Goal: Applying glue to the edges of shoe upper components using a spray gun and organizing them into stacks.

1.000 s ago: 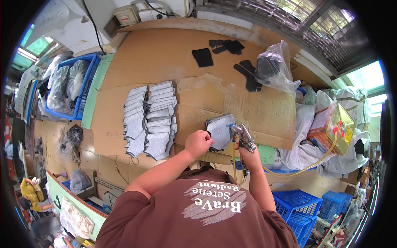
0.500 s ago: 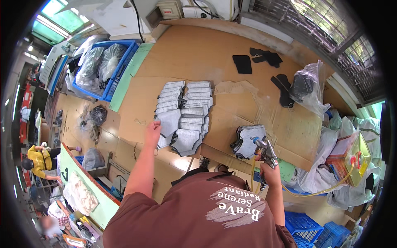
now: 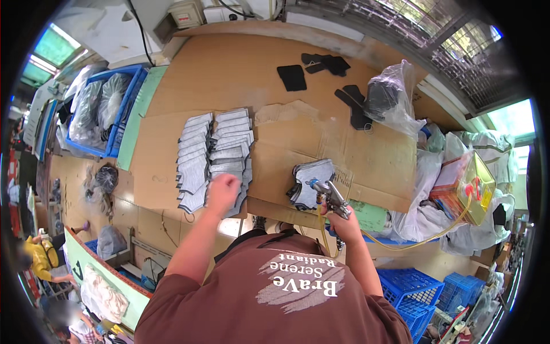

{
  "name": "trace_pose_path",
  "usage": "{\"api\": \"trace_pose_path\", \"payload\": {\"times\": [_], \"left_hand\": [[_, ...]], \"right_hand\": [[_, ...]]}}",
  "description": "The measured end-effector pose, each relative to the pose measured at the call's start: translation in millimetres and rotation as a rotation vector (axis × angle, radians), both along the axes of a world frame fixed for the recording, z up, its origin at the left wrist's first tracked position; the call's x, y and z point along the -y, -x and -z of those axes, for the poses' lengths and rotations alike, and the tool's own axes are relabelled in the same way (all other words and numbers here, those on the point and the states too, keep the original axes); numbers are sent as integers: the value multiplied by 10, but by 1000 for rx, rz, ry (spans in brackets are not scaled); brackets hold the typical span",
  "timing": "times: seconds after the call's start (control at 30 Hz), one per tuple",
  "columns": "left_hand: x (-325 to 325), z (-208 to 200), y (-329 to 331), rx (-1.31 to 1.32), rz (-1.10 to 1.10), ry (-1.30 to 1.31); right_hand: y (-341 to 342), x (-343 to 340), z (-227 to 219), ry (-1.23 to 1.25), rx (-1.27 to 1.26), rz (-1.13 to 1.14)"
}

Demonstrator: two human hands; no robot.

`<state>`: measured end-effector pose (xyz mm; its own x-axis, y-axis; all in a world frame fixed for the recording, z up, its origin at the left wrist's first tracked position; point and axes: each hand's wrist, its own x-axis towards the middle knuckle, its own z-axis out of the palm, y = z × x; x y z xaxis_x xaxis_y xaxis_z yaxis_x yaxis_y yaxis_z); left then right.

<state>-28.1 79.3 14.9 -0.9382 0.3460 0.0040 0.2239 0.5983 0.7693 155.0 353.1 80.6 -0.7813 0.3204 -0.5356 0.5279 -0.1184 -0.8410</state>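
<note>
Two overlapping rows of grey, dark-edged cut fabric pieces lie on the cardboard-covered table, a left row (image 3: pixel 193 155) and a right row (image 3: pixel 232 137). My left hand (image 3: pixel 223 192) is over the near end of the right row, its curled fingers smeared by motion; whether it touches a piece I cannot make out. In my right hand (image 3: pixel 344 223) is a metal spray gun (image 3: pixel 332 195) with a yellow hose, its nozzle end over a separate small stack of grey pieces (image 3: pixel 312 172).
Black cut pieces (image 3: pixel 292 78) and a clear plastic bag with dark contents (image 3: pixel 387 97) lie at the far right of the cardboard (image 3: pixel 229 63). A yellowish container (image 3: pixel 467 186), joined to the hose, stands right. Blue crate (image 3: pixel 129 109) at left; blue baskets (image 3: pixel 412 292) low right. People are at far left.
My left hand has left the near piece of the left row, which now lies flat, and moved to the right row. The spray gun stays in my right hand; the whole view has shifted.
</note>
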Motion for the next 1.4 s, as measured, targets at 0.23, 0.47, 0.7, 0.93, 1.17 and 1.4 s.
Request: {"api": "trace_pose_path", "payload": {"times": [0.23, 0.47, 0.7, 0.93, 1.17, 1.4], "left_hand": [[-976, -254, -576, 96, 438, -86], [-1162, -185, -601, -58, 492, 84], [-1172, -242, -587, 39, 446, 100], [-919, -234, -501, 210, 351, -156], [491, 60, 26, 342, -214, -240], [1579, 494, 212, 408, -524, -208]], "right_hand": [[30, 35, -15, -4, 11, 11], [-8, -53, 43, -16, -22, 80], [-74, -201, 116, -65, -49, 176], [-42, -158, 27, 2, -128, 197], [-104, -182, 72, 37, -138, 167], [-25, -162, 56, 30, -116, 96]]}}
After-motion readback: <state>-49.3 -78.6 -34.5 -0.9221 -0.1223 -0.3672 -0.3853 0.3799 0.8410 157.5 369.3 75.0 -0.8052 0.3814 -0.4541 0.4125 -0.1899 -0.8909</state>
